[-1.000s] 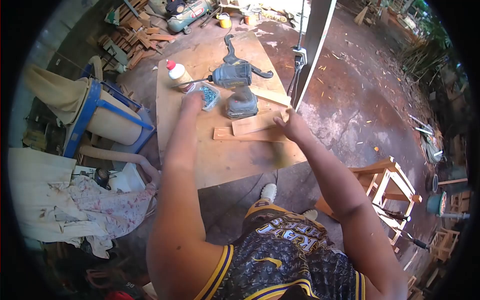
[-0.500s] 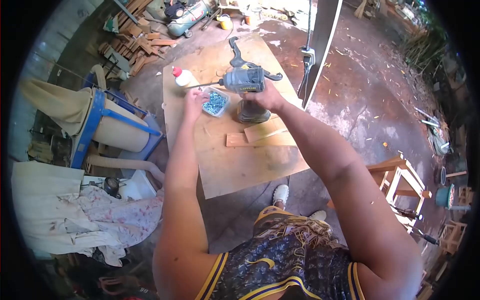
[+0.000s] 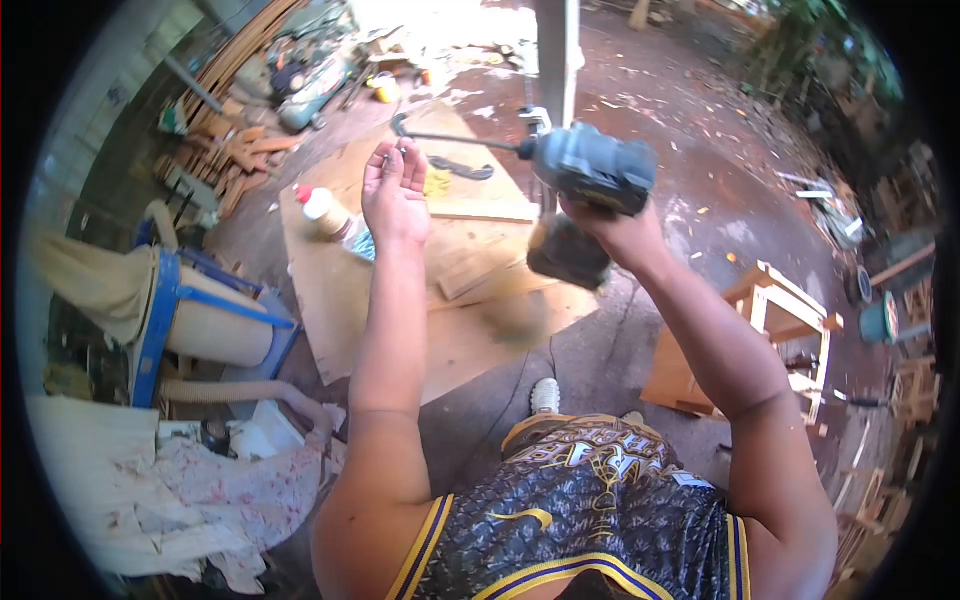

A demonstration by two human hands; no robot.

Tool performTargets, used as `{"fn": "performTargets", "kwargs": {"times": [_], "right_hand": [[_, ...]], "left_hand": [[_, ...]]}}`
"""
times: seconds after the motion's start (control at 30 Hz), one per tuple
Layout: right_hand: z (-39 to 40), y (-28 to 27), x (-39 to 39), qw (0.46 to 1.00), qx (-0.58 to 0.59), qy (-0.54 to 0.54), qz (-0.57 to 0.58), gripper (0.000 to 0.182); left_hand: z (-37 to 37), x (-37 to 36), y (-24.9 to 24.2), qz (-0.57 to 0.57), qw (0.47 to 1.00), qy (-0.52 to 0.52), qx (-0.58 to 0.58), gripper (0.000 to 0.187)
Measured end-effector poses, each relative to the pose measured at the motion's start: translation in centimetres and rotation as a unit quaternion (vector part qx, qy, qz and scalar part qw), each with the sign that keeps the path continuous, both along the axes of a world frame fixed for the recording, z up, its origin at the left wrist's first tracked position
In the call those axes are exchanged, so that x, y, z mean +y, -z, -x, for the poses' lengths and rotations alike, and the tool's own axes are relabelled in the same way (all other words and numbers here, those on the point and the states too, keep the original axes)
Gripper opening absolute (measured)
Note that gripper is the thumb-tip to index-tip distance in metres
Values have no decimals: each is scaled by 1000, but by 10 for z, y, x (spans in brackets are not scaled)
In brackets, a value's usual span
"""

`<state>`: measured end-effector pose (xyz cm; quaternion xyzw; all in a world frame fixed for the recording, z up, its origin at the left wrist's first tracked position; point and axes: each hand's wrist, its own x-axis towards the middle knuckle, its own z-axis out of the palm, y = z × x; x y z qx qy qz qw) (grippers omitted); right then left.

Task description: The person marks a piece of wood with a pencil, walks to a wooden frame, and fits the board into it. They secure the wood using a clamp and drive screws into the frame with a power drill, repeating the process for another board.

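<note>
My right hand (image 3: pixel 612 225) is wrapped round the grip of a cordless drill (image 3: pixel 595 170), raised over the right side of the plywood table (image 3: pixel 370 355). The drill's long bit points left, its tip near my left hand (image 3: pixel 396 195). The fingers of my left hand are curled upward, with a small screw-like thing between thumb and fingers, too small to make out surely. Below that hand, a white bottle with a red cap (image 3: pixel 325 212) stands beside the box of screws (image 3: pixel 362 245), which my wrist partly hides. Wooden pieces (image 3: pixel 470 272) and a black clamp (image 3: pixel 460 168) lie on the table.
A blue-framed dust collector (image 3: pixel 215 305) with a hose stands at the left, above a stained cloth (image 3: pixel 230 500). A post (image 3: pixel 557 65) rises behind the table. At the right is a wooden frame (image 3: pixel 790 320). Scrap wood (image 3: pixel 225 155) is piled at the back left.
The drill has been lifted and moved right in my right hand. My left hand has risen away from the screw box and turned palm up. The view has shifted.
</note>
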<state>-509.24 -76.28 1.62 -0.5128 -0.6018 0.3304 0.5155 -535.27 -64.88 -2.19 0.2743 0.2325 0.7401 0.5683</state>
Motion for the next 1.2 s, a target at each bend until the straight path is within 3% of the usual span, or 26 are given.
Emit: {"fn": "performTargets", "kwargs": {"times": [0.3, 0.4, 0.67, 0.73, 0.97, 1.07, 1.17, 1.2], "right_hand": [[-168, 6, -206, 977, 0, 192, 95, 32], [-225, 13, -277, 967, 63, 227, 93, 32], [-357, 21, -422, 945, 162, 276, 67, 31], [-380, 15, -440, 935, 145, 309, 94, 30], [-447, 4, -459, 915, 215, 285, 189, 20], [-465, 0, -449, 905, 230, 290, 211, 26], [-481, -11, -433, 901, 228, 284, 234, 34], [-488, -16, -426, 896, 211, 303, 246, 36]], "left_hand": [[-229, -113, -2, 32, 954, 290, -72, 8], [-302, -159, 7, -6, 930, 363, -62, 10], [-474, -286, 15, 41, 900, 428, -75, 11], [-499, -300, 19, 23, 917, 398, 4, 11], [-543, -309, 32, 15, 899, 414, 139, 13], [-551, -277, 22, -16, 823, 507, 258, 11], [-566, -240, 10, -86, 738, 592, 311, 14], [-577, -231, 18, -79, 735, 599, 308, 14]]}}
